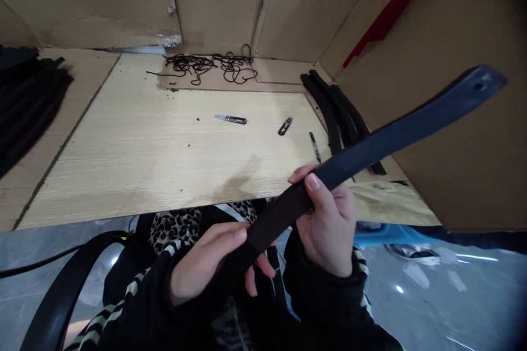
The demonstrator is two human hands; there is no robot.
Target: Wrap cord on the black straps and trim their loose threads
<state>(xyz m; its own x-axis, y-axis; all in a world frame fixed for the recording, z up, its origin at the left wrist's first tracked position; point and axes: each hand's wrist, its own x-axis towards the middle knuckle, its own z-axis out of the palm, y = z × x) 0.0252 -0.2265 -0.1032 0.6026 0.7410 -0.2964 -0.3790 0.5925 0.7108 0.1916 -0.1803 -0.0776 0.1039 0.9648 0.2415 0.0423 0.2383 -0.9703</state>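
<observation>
A long, dark, slightly curved strip (pixel 370 151) with a small hole near its far end slants across my view, from my lap up to the right. Its upper stretch looks smooth and shiny blue-black, while a middle part is matt brown-black. My right hand (pixel 327 219) grips it around the middle, thumb on top and fingers underneath. Lower down, my left hand (pixel 214 258) is closed around the strip, its thumb on the upper face and fingertips showing below. The lower end is lost against my dark clothing.
On the pale tabletop (pixel 135 148) lie thread snips (pixel 231 119), smaller black snips (pixel 285 126) and a thin blade-like tool (pixel 315 147). Tangled dark cord (pixel 201 66) sits at the back. Similar strips lie at right (pixel 329 109) and piled at left (pixel 28 104). Cardboard walls (pixel 222 5) enclose the table.
</observation>
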